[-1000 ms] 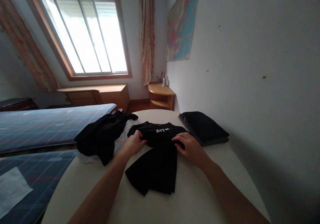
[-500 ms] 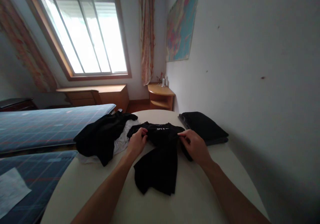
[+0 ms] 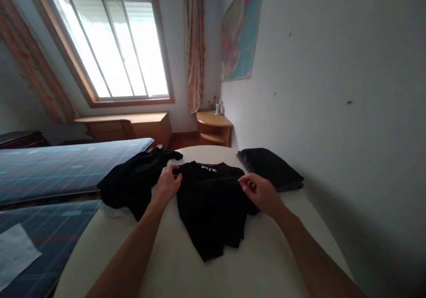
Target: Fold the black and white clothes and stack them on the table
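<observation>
A black T-shirt [image 3: 213, 209] with a small white print below its neckline lies on the round pale table [image 3: 186, 276]. Its lower part is partly folded, with uneven edges toward me. My left hand [image 3: 169, 185] is closed in a pinch on the shirt's left shoulder or sleeve. At the opposite side my right hand [image 3: 261, 191] has its fingers curled together, the fingertips at the shirt's right edge; the exact bit of cloth between them is hard to make out. Close to my left hand is a loose heap of black clothing [image 3: 129, 185] over some white cloth.
A stack of folded dark clothes [image 3: 271, 167] sits at the table's far right, near the wall. Blue plaid mattresses [image 3: 66, 165] stand left of the table, one bearing a white paper [image 3: 18, 256]. Behind are a wooden desk [image 3: 149, 119] and a corner shelf [image 3: 214, 119].
My left hand has moved left, drawing the shirt's cloth wider and flatter. More of the white print shows. My right hand has stayed nearly in place.
</observation>
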The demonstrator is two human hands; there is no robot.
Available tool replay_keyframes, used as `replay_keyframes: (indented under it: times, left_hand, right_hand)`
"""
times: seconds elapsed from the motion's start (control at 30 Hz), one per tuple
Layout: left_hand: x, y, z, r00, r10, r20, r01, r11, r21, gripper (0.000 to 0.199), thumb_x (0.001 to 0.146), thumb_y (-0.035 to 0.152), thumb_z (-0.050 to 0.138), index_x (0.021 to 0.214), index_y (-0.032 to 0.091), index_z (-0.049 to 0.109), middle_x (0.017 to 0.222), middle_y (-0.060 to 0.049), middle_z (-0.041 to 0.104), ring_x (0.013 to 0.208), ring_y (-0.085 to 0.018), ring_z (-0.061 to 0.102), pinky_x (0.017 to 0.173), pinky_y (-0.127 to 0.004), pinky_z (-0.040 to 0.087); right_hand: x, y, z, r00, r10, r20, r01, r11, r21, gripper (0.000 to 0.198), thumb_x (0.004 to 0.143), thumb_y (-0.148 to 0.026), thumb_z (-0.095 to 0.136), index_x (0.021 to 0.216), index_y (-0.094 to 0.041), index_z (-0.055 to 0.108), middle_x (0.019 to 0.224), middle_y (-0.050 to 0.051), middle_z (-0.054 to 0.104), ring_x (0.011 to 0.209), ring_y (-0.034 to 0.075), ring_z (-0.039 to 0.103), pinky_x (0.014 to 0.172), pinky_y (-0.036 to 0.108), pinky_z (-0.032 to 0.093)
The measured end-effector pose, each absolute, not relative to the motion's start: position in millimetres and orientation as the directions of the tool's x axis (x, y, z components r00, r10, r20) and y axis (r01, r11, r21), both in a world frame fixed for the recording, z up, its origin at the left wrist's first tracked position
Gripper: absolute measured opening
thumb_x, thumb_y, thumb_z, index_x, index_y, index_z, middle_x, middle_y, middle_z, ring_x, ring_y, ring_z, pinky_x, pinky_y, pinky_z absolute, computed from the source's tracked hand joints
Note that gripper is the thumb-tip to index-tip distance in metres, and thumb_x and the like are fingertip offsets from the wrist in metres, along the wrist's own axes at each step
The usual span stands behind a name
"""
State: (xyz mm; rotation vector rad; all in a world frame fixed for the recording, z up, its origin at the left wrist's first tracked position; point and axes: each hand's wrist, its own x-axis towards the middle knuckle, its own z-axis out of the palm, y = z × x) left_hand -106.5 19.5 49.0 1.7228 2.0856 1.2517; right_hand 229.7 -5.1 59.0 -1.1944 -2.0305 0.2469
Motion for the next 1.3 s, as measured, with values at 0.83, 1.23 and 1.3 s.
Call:
replay_keyframes:
  times: [0.83,1.23,1.3]
  left_hand:
    - [-50.0,-34.7,77.6,0.045,0.952,0.303,0.894,-0.174,0.414,0.011,0.087,0.028,0.063,0.096,0.022,0.062,0.092,-0.004,0.067,0.082,-0.02,0.064,0.071,-0.028,0.045]
    - [-39.1,-86.6,35.6,0.206,0.972,0.109,0.82,-0.232,0.523,0.012,0.085,0.024,0.055,0.08,0.022,0.065,0.08,-0.003,0.067,0.073,-0.019,0.061,0.064,-0.027,0.039]
    - [-51.0,-80.4,40.7,0.094,0.984,0.149,0.73,-0.171,0.662,0.018,0.086,0.028,0.05,0.072,0.021,0.059,0.065,0.001,0.059,0.059,-0.015,0.054,0.056,-0.025,0.034]
  right_hand:
    - [246.5,6.8,57.3,-0.026,0.927,0.374,0.779,0.253,-0.573,0.019,0.087,-0.032,0.052,0.096,-0.024,0.068,0.073,0.001,0.071,0.067,0.02,0.069,0.064,0.029,0.047]
    - [214.4,-39.6,43.5,-0.522,0.822,0.228,0.558,0.531,-0.638,0.094,0.083,-0.037,0.069,0.158,-0.023,0.015,0.158,0.016,0.035,0.144,0.028,0.036,0.118,0.05,0.029]
    - [220.5,-43.8,31.1,-0.488,0.837,0.248,0.579,0.523,-0.625,0.105,0.077,-0.042,0.075,0.158,-0.023,0.011,0.161,0.017,0.028,0.147,0.029,0.03,0.12,0.051,0.026]
